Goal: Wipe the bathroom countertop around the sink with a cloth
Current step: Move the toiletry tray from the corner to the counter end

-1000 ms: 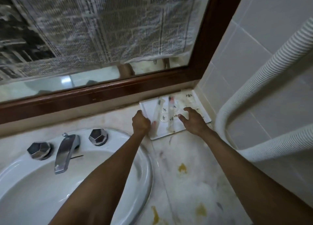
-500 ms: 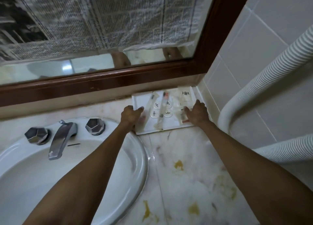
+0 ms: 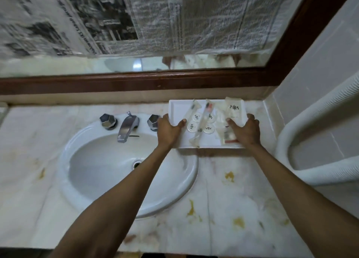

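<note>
My marble counter (image 3: 223,189) is pale and blotched with yellow-brown stains, thickest at four and five o'clock from the sink (image 3: 108,166). The white oval sink sits left of centre, its chrome faucet (image 3: 127,128) at twelve o'clock on the rim between two faceted knobs. Behind runs a dark wooden mirror frame (image 3: 136,80), with newspaper (image 3: 174,18) covering most of the glass. A ribbed white hose (image 3: 303,139) curves along the tiled wall at three o'clock. Both my arms reach forward to the white tray (image 3: 178,110) of wrapped toiletries at the back right. My left hand (image 3: 169,130) clasps its left edge, thumb on top; my right hand (image 3: 245,130) grips the right edge likewise. I see no cloth.
</note>
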The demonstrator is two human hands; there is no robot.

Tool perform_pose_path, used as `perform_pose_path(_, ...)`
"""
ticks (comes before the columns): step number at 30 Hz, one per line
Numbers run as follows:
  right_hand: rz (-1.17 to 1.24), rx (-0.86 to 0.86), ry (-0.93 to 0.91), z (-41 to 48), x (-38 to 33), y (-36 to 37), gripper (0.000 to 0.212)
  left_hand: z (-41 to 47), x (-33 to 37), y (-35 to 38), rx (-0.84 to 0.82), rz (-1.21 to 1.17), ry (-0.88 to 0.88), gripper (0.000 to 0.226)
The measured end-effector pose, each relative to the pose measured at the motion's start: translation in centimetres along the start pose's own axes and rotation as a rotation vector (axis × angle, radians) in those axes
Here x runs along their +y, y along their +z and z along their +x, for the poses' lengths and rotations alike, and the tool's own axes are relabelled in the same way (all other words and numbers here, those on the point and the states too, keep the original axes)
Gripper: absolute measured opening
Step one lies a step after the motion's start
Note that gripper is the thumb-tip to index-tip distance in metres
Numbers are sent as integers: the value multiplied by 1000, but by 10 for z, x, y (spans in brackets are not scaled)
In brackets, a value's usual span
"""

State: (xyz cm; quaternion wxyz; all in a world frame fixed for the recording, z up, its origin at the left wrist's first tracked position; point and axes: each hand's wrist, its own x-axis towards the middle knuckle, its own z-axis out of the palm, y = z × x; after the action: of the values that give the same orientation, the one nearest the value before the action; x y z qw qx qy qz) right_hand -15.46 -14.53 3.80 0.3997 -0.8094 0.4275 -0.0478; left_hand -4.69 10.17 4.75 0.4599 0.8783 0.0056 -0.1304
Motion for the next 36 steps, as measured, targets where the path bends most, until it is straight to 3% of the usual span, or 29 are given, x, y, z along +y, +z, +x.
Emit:
perform_pose_path(7, 74, -94, -185, -53, -75, 39, 93, -30, -30, -96, 186, -48, 26, 58)
perform_pose_path(13, 115, -200, -359, -122, -145, 95, 80, -55, -76, -205, 309, -81, -20, 70)
perform_pose_path(18, 72, -302, -496, -202, -193, 159, 87, -87, -145, -309, 381, -75, -68, 70)
perform_pose_path(26, 46, -454, -658, -340, -259, 276, 87, -168, -248, -458, 543, -32, -149, 50)
perform_pose_path(28, 10, -492, -680, -369, -275, 305, 95, -179, -271, -490, 584, -23, -176, 51)
perform_pose_path(32, -17, -558, -733, -412, -312, 355, 86, -187, -311, -545, 650, 5, -247, 66)
perform_pose_path(36, -51, -608, -792, -437, -349, 410, 86, -181, -346, -590, 705, -45, -284, 62)
